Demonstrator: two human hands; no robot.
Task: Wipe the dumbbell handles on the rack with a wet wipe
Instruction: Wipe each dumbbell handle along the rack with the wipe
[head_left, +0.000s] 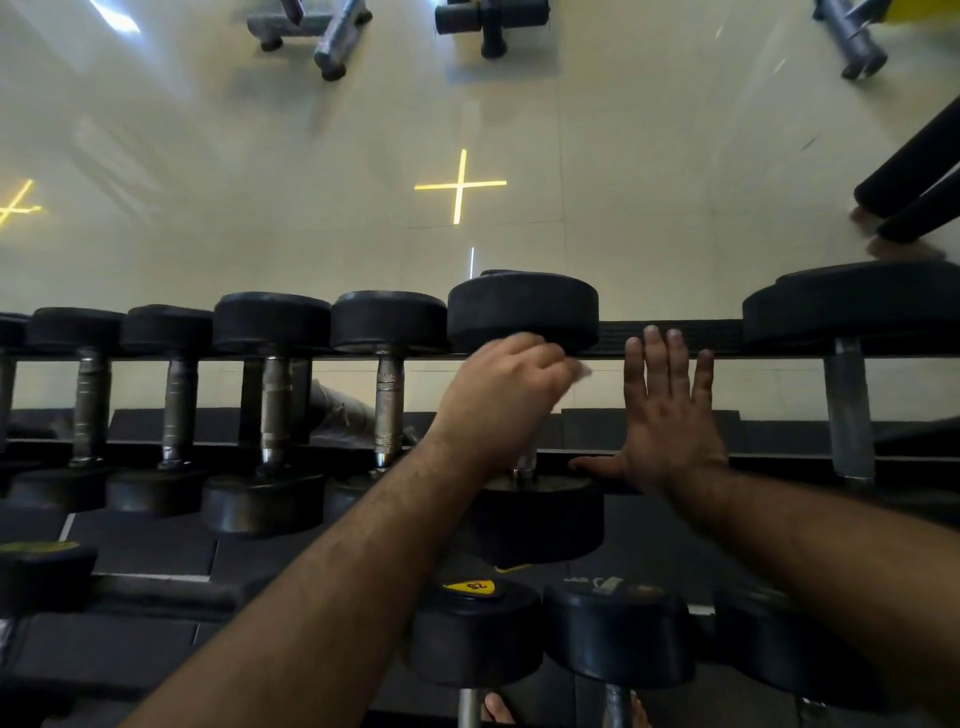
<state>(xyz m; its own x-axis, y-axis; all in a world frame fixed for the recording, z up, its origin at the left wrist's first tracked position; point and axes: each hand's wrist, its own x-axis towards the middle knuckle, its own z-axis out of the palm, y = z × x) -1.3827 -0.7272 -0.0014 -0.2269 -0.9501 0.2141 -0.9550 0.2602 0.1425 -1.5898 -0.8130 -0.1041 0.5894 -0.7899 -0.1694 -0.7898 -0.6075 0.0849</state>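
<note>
**Wipe Meets Handle on the Upper Rack**

Seen from above: a black dumbbell rack (670, 332) running edge to edge, upper tier lined with round-headed dumbbells on steel handles. Open gap on that tier between the dumbbell under the hands (522, 312) and a larger dumbbell (852, 306) far right; bare rail showing there. Beyond the rack, pale glossy floor tiles (623, 156) with a yellow cross mark (461, 184), bench feet at the top edge. On the lower tier, a dumbbell head with a yellow label (475, 587), printed "25" as far as legible; neighbouring head's label (605, 584) too worn to read. Left hand (498, 395) curled over the handle of the centre dumbbell, gripping a white wet wipe (583, 370), only a corner peeking out past the knuckles; handle mostly hidden beneath the fist. Right hand (670, 410) spread flat just beside it, fingers straight and slightly apart, fingertips at the far rail; contact with the rail not clear.
</note>
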